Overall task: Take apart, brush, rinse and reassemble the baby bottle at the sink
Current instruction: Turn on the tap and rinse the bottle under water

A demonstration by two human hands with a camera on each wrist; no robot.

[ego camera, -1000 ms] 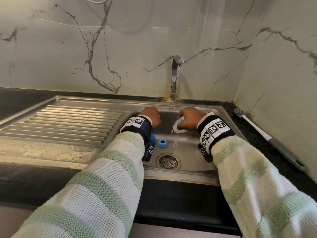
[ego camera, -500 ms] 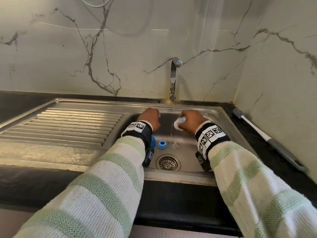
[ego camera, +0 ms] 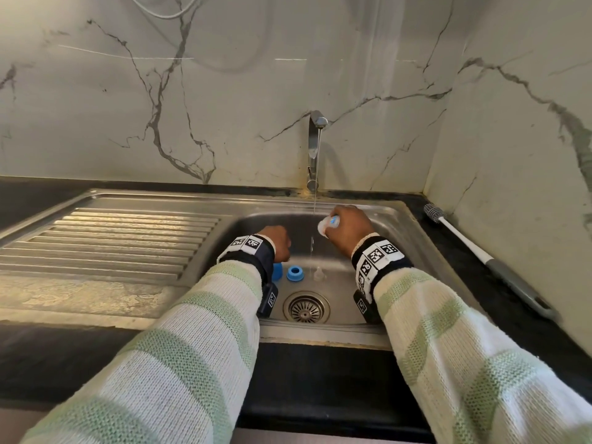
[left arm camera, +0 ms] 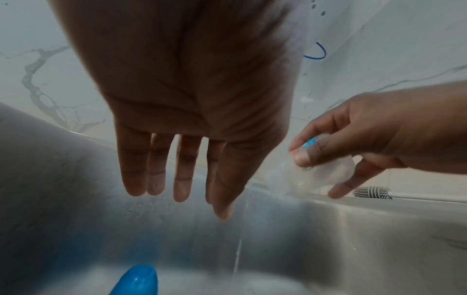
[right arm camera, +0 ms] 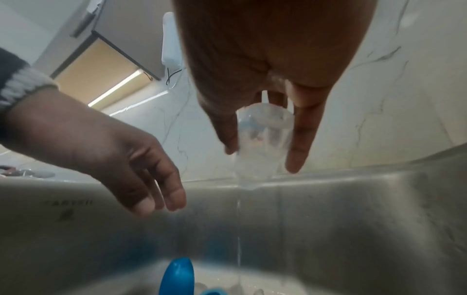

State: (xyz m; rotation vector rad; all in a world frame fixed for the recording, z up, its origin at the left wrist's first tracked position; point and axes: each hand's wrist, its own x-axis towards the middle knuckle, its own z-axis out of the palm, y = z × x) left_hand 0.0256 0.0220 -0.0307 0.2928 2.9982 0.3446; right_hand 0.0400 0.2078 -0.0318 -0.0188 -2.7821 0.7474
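Note:
My right hand (ego camera: 350, 230) grips the clear baby bottle body (ego camera: 326, 225) at the back of the basin, right by the thin water stream from the tap (ego camera: 315, 145). In the right wrist view the thumb and fingers wrap the bottle (right arm camera: 262, 143) and water trickles off its lower end. My left hand (ego camera: 278, 243) hovers lower left over the basin, fingers (left arm camera: 182, 179) straight and holding nothing. A blue collar ring (ego camera: 294, 273) and a clear nipple (ego camera: 318, 274) lie on the sink floor. A blue cap (ego camera: 277, 271) is half hidden behind my left wrist.
The drain (ego camera: 306, 307) sits just in front of the loose parts. A white-handled bottle brush (ego camera: 474, 248) lies on the dark counter right of the steel sink (ego camera: 403, 225). A ribbed drainboard (ego camera: 112, 241) stretches to the left. Marble walls close the back and right.
My left hand has drawn away from the bottle and sunk lower into the basin, its fingers now straight. My right hand keeps the bottle at the stream.

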